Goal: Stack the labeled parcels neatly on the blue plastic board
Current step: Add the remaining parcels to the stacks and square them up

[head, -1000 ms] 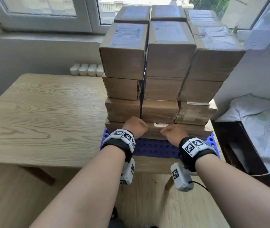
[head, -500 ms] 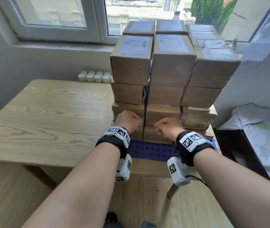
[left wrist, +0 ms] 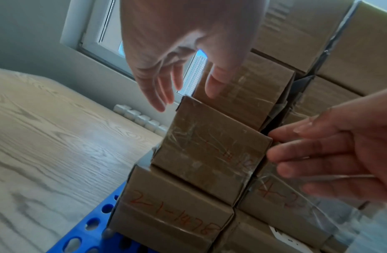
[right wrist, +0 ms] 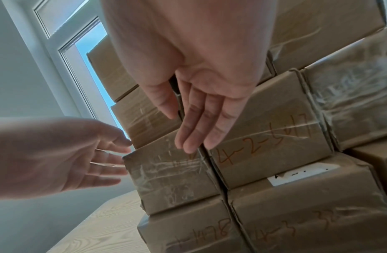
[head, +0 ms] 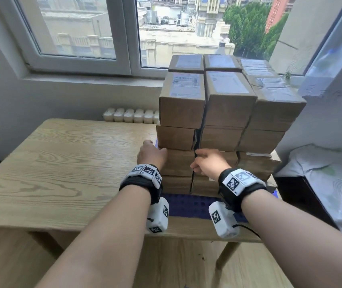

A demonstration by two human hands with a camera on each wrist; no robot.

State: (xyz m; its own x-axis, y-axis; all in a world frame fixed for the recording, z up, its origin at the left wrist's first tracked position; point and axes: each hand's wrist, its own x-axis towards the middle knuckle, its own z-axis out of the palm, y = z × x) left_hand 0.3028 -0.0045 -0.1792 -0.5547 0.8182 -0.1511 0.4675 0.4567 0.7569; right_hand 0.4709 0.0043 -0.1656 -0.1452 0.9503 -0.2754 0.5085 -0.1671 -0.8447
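Note:
Brown cardboard parcels (head: 224, 113) stand stacked several layers high, three columns wide, on the blue plastic board (head: 186, 204) at the table's right end. White labels face up on the top layer. My left hand (head: 152, 154) is at the left front corner of the second-layer left parcel (left wrist: 210, 150), fingers straight past its left side, thumb on the parcel above. My right hand (head: 206, 163) lays straight fingers on the seam between that parcel (right wrist: 173, 171) and the middle one marked in red (right wrist: 270, 145). Neither hand holds anything.
The wooden table (head: 62, 163) stretches bare to the left of the stack. A row of small white containers (head: 132, 115) stands at its back edge under the window. A white wall and a bed with pale bedding (head: 322, 173) are close on the right.
Both hands rose from the bottom layer to the second layer and went from fists to straight fingers. The left hand shifted to the stack's left corner.

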